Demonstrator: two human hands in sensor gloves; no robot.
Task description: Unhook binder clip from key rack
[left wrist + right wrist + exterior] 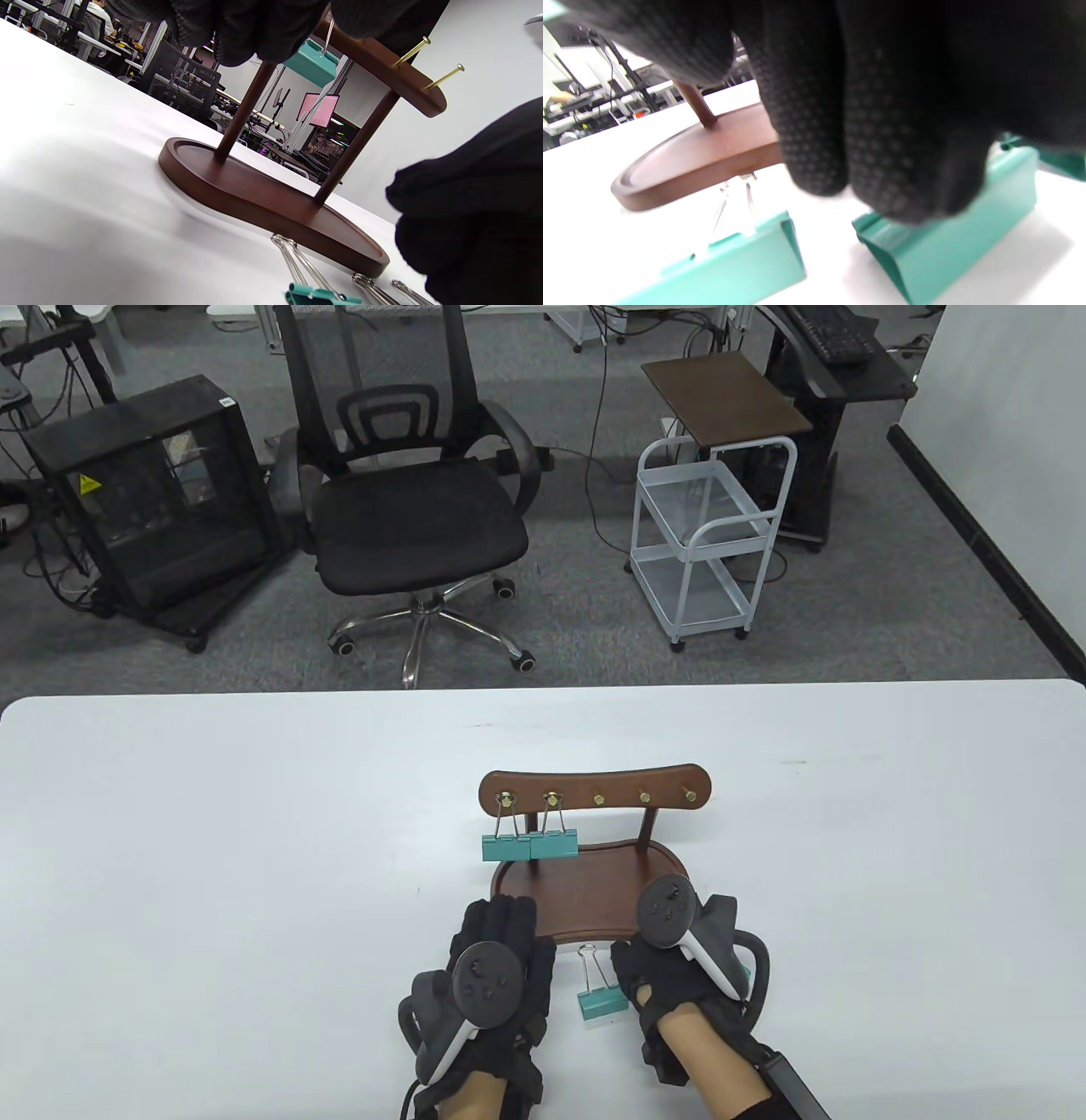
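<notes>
The brown wooden key rack [594, 786] stands on its tray base [594, 891]. Two teal binder clips [501, 847] [554, 841] hang from its two leftmost brass hooks; the other hooks [644, 796] are bare. A loose teal clip [601, 994] lies on the table between my hands. My left hand [501, 914] lies flat at the base's front left edge and holds nothing. My right hand [653, 963] is at the base's front right. In the right wrist view its fingertips [882, 169] rest on top of another teal clip [967, 241] lying on the table, thumb apart.
The rack sits mid-table, on the white table [212, 857]. In the right wrist view a further teal clip [734, 267] lies beside the touched one, and part of one more clip [1062, 163] shows at the right edge. An office chair [407, 500] and white cart [704, 534] stand beyond the table.
</notes>
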